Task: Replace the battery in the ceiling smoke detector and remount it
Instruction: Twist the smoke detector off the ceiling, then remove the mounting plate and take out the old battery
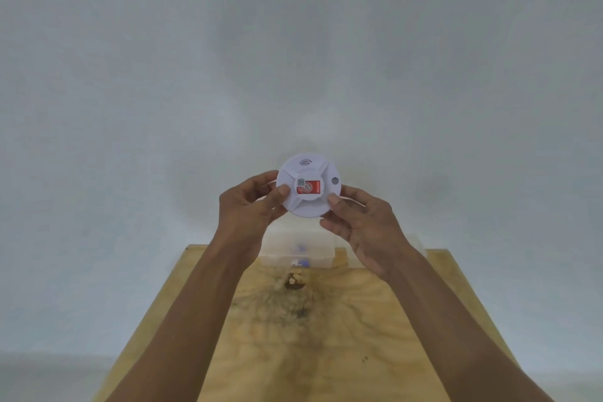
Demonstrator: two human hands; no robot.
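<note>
Overhead, both bare hands hold up a round white plastic smoke detector (309, 186) in front of a plain pale grey-white surface that fills the upper view.

Left hand (251, 206): grips the detector's left edge. Thumb lies on the face near the centre label, the other fingers curl behind the rim. Closed on the unit.

Right hand (362, 222): grips the lower right edge. Thumb presses on the front face just below right of the label, fingers wrap behind. Also closed on the unit.

Detector: held clear of everything, between the two hands, with its flat face turned toward the camera. Four raised ribs run from the centre to the rim. A red and white rectangular label (308, 188) sits at the middle; print too small to read. Curved arc slots show near the top edge, and a small round hole (335, 180) sits on the right side of the face.

Below: a light plywood board (326, 336) with a dark smudged stain and a dark knot-like hole (293, 282) near its far end. At the far edge of the board, behind the forearms, rests a translucent plastic box (303, 250) with small purple items inside; blurred, contents unclear.

Both forearms are bare and reach up from the bottom corners of the view.
</note>
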